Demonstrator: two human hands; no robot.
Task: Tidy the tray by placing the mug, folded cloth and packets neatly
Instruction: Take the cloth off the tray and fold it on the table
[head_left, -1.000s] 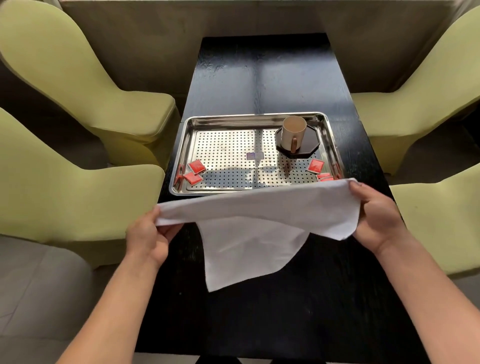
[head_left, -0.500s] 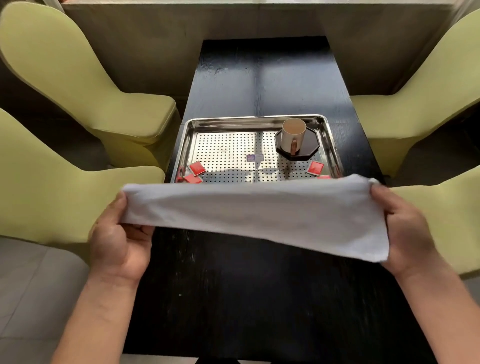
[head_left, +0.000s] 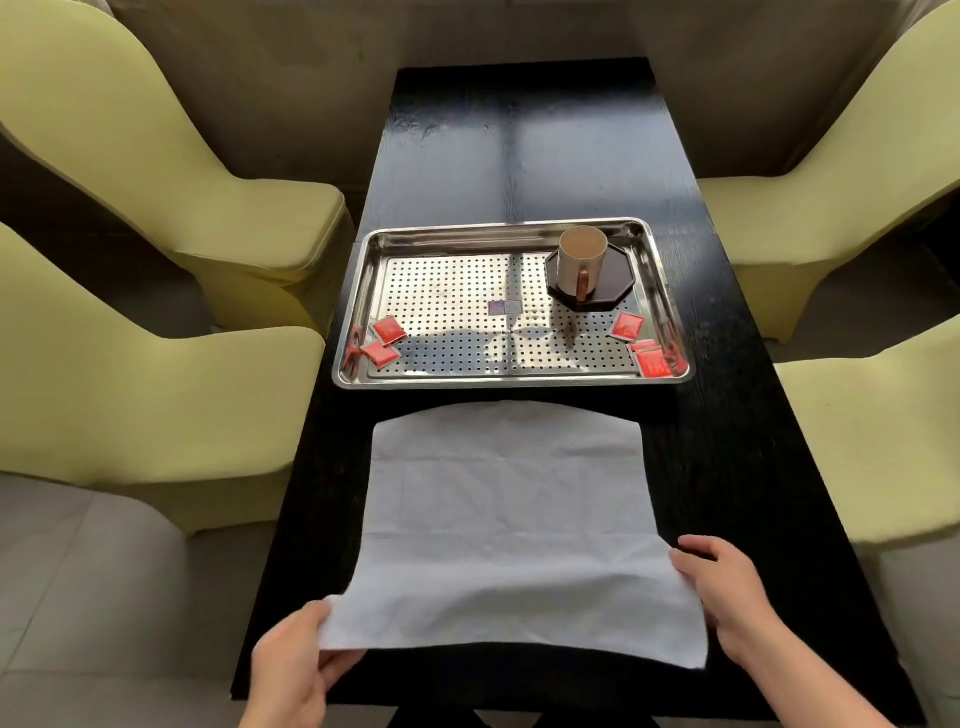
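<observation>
Here, left hand and right hand pinch the cloth by near corners, far edge beside tray.

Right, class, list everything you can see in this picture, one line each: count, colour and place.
table: one, black, centre.
tray: one, silver, perforated, mid-table.
mug: one, beige with brown handle, on the coaster.
coaster: one, black, octagonal, tray's far right corner.
packets: five, red, two in the tray's near left corner, three near right.
label: one, purple and white, tray centre.
cloth: one, white, spread flat before the tray.
chairs: four, yellow-green, two each side.
floor: grey tiles, near left.
left hand: grips the cloth's near left corner.
right hand: grips the cloth's near right edge.
</observation>
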